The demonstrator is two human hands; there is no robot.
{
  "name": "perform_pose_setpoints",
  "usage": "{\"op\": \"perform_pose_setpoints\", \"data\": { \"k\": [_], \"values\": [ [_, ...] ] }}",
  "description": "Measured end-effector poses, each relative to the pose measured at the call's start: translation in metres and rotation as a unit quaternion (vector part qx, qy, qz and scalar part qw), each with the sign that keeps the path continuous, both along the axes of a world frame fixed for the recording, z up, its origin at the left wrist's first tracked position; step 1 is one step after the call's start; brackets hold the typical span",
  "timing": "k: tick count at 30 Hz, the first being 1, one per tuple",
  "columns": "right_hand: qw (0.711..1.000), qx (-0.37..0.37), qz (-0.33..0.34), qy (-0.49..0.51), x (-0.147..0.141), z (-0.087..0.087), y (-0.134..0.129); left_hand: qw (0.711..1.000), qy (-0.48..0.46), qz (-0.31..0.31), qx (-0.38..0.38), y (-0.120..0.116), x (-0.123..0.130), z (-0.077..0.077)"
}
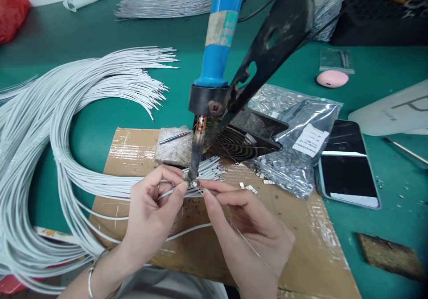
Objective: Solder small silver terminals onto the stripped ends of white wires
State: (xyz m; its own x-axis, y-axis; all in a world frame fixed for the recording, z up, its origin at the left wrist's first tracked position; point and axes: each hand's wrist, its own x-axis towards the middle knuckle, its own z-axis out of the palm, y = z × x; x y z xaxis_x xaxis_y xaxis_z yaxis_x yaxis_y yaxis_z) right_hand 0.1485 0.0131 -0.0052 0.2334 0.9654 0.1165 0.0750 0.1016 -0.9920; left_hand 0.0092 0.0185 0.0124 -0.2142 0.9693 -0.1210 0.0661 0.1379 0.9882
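Observation:
A blue-handled soldering iron [216,60] hangs tip down in a black metal stand [267,44]. My left hand [150,218] is closed in a pinch on a white cable [162,195], its end right beneath the iron's tip [195,160]. My right hand [249,227] is closed on a thin solder wire [245,241], whose end reaches the same spot. A small silvery piece [194,184] shows between the fingertips, partly hidden. Behind my hands, several white cable ends [212,168] lie on the cardboard [294,241].
A large bundle of white cables [40,125] curves across the left side. Behind the iron are a stone-like block [174,146], a coiled black part [236,143] and a bag of metal pieces [287,174]. A phone [347,174] and pink case [332,79] lie right.

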Motion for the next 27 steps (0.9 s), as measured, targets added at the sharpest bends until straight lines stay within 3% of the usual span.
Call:
{"op": "perform_pose_setpoints", "data": {
  "k": [12, 17, 27],
  "values": [
    [0.999, 0.035, 0.002, -0.015, -0.0017, -0.0026, 0.0001, 1.000, -0.010, -0.002, 0.011, 0.0027, 0.0007, 0.0037],
    [1.000, 0.005, -0.021, 0.005, -0.0043, 0.0017, -0.0010, 1.000, -0.008, -0.005, 0.005, 0.0026, 0.0008, 0.0044],
    [1.000, 0.016, -0.014, 0.007, -0.0033, 0.0001, -0.0036, 1.000, 0.012, -0.002, 0.004, -0.0004, 0.0009, 0.0044]
  ]
}}
